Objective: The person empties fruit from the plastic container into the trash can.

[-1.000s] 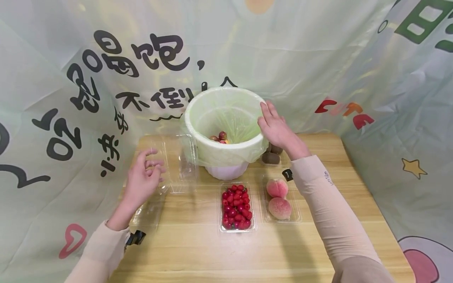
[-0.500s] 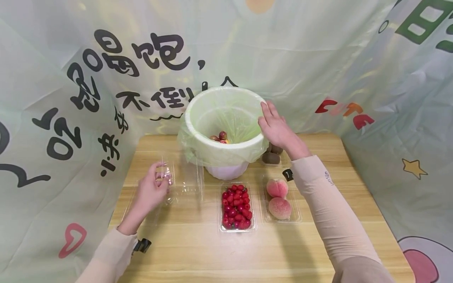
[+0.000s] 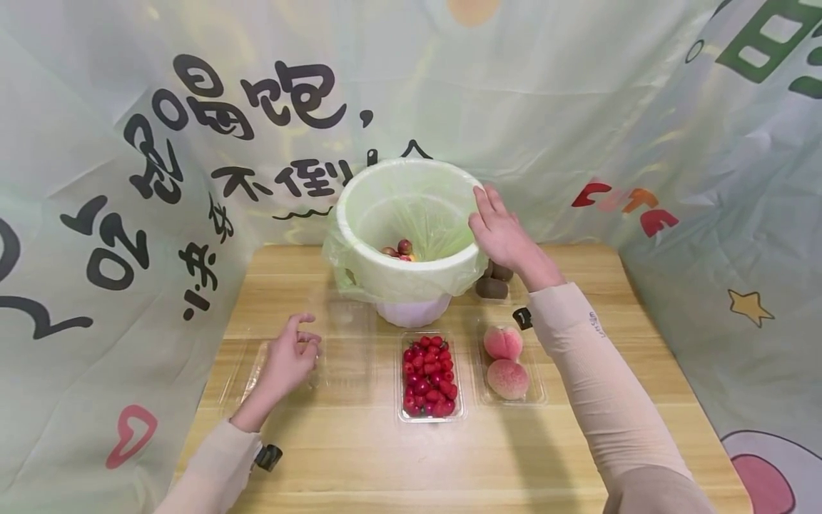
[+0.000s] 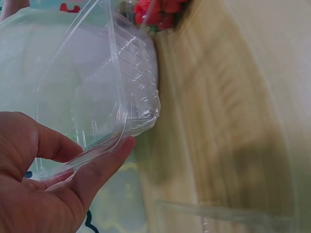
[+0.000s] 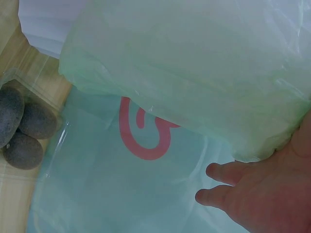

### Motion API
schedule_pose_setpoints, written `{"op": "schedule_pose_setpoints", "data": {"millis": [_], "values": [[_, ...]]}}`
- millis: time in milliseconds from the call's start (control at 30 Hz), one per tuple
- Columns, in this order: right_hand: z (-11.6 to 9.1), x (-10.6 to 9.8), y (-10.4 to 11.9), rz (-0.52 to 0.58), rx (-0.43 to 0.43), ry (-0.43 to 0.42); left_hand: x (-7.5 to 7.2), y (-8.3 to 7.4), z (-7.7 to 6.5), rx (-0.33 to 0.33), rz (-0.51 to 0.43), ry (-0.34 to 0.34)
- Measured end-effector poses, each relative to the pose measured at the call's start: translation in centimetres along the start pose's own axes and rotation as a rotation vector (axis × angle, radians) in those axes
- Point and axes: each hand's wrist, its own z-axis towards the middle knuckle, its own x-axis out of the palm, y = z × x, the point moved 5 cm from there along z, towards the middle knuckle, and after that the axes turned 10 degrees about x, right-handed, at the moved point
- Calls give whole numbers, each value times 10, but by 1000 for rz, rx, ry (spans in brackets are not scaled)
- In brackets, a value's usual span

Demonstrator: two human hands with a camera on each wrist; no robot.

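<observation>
My left hand (image 3: 290, 363) pinches the edge of a clear plastic fruit box (image 4: 138, 92) between thumb and fingers. In the left wrist view the box is see-through and nothing lies in it. A white bin (image 3: 414, 313) lined with a thin green bag (image 3: 404, 282) stands just behind it. Some dark red round fruit (image 3: 404, 247) shows at the bottom of the bin. My right hand (image 3: 504, 232) rests against the bin's right rim, fingers straight, over the bag's edge.
A box of raspberries and cherries (image 3: 429, 378) stands before the bin. To its right is a box with two peaches (image 3: 507, 378); several kiwis (image 3: 491, 288) sit behind. Another clear box (image 3: 253, 368) lies left of my left hand. Printed cloth (image 3: 514, 107) closes in the table.
My left hand has moved right and toward me, lowering the clear fruit box away from the bin's left side toward the table. My right hand has stayed at the rim.
</observation>
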Motion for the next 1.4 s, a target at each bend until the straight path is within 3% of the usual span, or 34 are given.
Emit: {"op": "schedule_pose_setpoints", "data": {"millis": [567, 967, 1400], "values": [[1, 0, -1, -5, -5, -5, 19, 23, -11, -6, 115, 98], [1, 0, 0, -11, -6, -5, 34, 38, -15, -89, 130, 152], [1, 1, 1, -10, -7, -7, 41, 47, -20, -101, 164, 164]]}}
